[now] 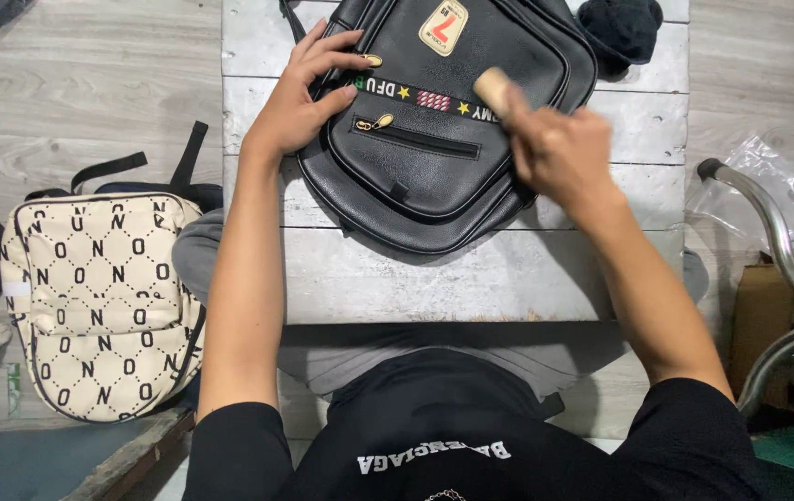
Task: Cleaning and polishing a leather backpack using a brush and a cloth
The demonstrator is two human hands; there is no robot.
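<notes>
- Two backpacks are in view, and the larger thing under them comes first: a whitewashed plank worktop (434,278) runs across the middle of the view.
- The black leather-look backpack (434,158) lies flat at the far part of the worktop, front pocket up, a little askew.
- A cream backpack (100,306) with a dark repeating letter-and-dot pattern stands on the floor to the left, well apart from the worktop.
- A crumpled clear plastic bag (787,199) sits at the right, behind a bent metal tube.
- The right hand (559,153) is blurred; its fingers seem closed around a small pale wooden-handled tool (492,88), at the black backpack's right edge.
- The left hand (309,93) rests on that backpack's left edge, fingers spread flat, holding nothing.
- A striped band (420,96) with stars crosses the backpack's front.
- A cream rounded patch (443,28) with a red mark sits above the band.
</notes>
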